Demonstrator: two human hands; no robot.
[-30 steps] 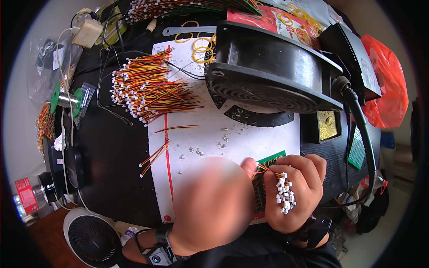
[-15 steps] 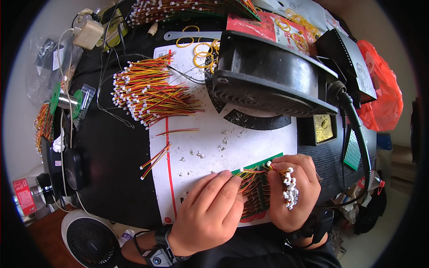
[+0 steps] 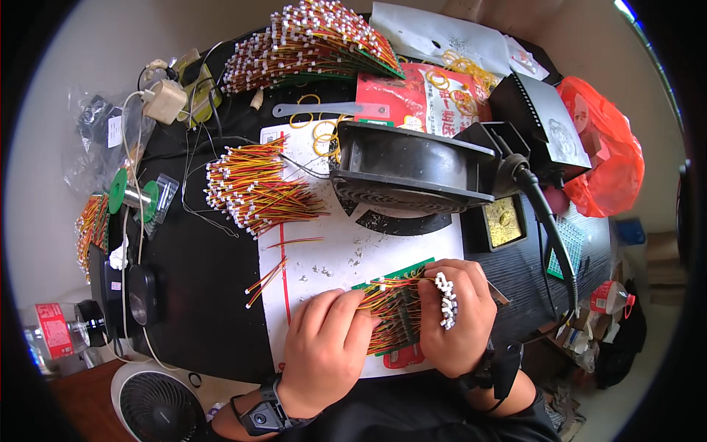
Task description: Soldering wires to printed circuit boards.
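A green circuit board [image 3: 420, 266] lies tilted on the white mat, with rows of red, yellow and black wires [image 3: 383, 340] attached to it. At its left side my left hand [image 3: 328, 340] is closed, fingers curled over the board's edge and the wires there. My right hand [image 3: 464, 320] grips a bunch of wires at the board's right side. The bunch's white connectors [image 3: 446, 300] stick out in a column over the fingers. A few connectors lie along the board's far edge. Both palms and the board's underside are hidden.
Loose wires with white connectors [image 3: 254, 188] are heaped on the mat [image 3: 346, 250], with a few strays nearer me. Beyond the hands stands a black fan [image 3: 412, 166]. A soldering iron holder [image 3: 508, 221] with yellow sponge stands right. Wired boards [image 3: 313, 44] are stacked at the back.
The view has shifted, bringing more of the table's far side into sight. In my right hand the white connectors now sit in a tighter column. Both hands remain at the board.
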